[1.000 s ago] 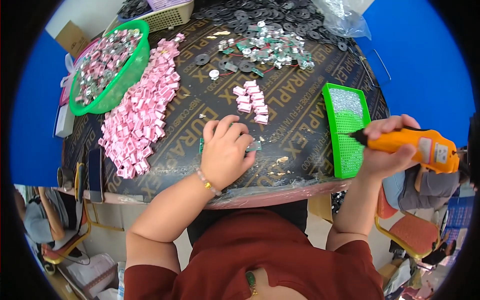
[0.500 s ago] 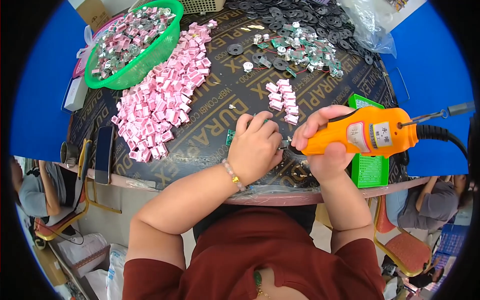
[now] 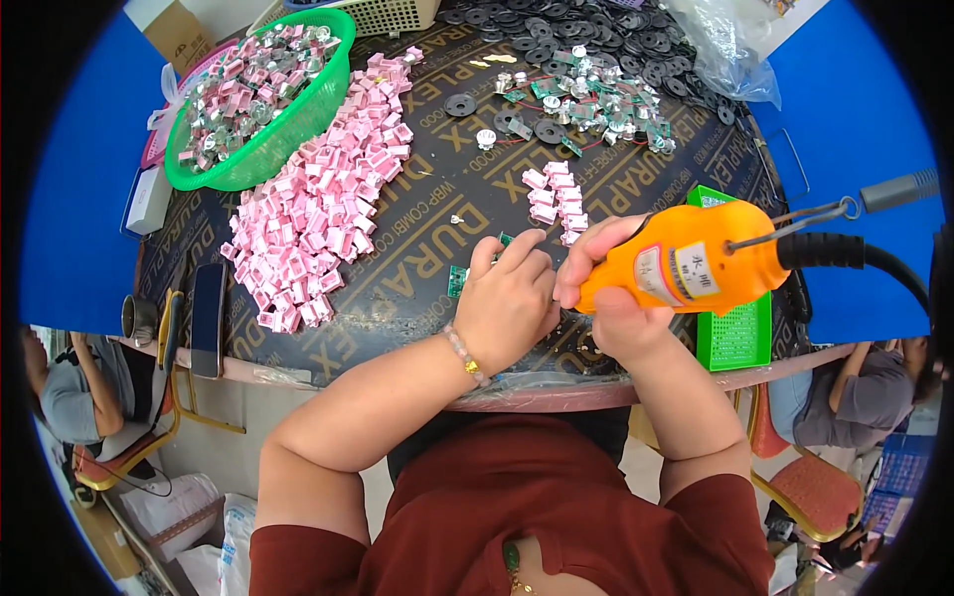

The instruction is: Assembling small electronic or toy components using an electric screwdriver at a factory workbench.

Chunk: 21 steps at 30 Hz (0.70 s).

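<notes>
My right hand [image 3: 614, 303] is wrapped around an orange electric screwdriver [image 3: 730, 260], which lies nearly level with its tip toward my left hand [image 3: 505, 308]. The left fingers are curled close to the tabletop; the piece under them is hidden. A green circuit board [image 3: 457, 281] peeks out left of that hand, and another bit of green shows past its fingertips. The screwdriver's tip is covered by the left hand. Just beyond the hands, pink plastic housings [image 3: 568, 201] stand in two short rows.
Loose pink housings [image 3: 318, 199] are heaped at the left, beside a full green basket [image 3: 343, 94]. Wired circuit boards [image 3: 596, 109] and black discs [image 3: 556, 30] lie at the back. A green tray [image 3: 735, 348] is at the right; a phone [image 3: 208, 323] rests near the left edge.
My right hand and the screwdriver have moved left, closer to my left hand, and the tool's tip is now out of sight. The left hand stays about where it was.
</notes>
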Each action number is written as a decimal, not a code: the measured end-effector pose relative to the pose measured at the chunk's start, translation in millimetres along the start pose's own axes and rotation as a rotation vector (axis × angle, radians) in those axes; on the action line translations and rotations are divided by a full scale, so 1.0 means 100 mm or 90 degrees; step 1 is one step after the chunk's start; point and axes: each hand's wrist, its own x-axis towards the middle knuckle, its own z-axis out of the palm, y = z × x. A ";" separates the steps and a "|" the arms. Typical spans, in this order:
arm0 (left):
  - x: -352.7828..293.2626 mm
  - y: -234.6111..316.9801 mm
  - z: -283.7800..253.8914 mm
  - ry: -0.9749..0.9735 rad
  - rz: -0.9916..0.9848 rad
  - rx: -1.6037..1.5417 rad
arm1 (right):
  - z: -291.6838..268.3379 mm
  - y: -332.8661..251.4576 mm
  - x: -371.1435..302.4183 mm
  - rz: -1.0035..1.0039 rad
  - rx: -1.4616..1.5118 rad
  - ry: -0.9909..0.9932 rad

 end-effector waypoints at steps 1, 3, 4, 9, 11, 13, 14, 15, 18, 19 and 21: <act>0.00 0.00 0.01 0.002 -0.001 -0.002 | 0.00 0.01 -0.01 0.008 0.017 0.000; -0.01 0.01 0.01 0.005 -0.004 -0.002 | -0.03 0.03 -0.03 0.003 0.000 -0.008; -0.01 0.01 0.01 0.000 -0.002 -0.003 | -0.03 0.03 -0.04 -0.008 -0.022 0.012; 0.05 -0.04 -0.11 -0.071 -0.026 -0.015 | -0.23 -0.11 0.03 -0.069 0.139 0.059; 0.09 -0.10 -0.29 0.009 -0.091 -0.077 | -0.33 -0.35 0.05 -0.128 0.139 0.114; 0.09 -0.29 -0.45 0.030 -0.157 -0.328 | -0.44 -0.55 0.01 -0.176 0.089 0.153; 0.16 -0.30 -0.63 -0.055 -0.344 -0.756 | -0.51 -0.62 -0.05 -0.187 0.064 0.172; 0.17 -0.35 -0.72 -0.053 -0.422 -0.934 | -0.54 -0.64 -0.10 -0.185 0.058 0.187; 0.11 -0.52 -0.77 -0.095 -0.401 -0.726 | -0.61 -0.65 -0.24 -0.169 0.013 0.205; 0.07 -0.53 -0.79 -0.147 -0.426 -0.706 | -0.59 -0.65 -0.28 -0.163 -0.002 0.221; 0.06 -0.52 -0.86 -0.077 -0.447 -0.803 | -0.62 -0.61 -0.35 -0.162 -0.027 0.238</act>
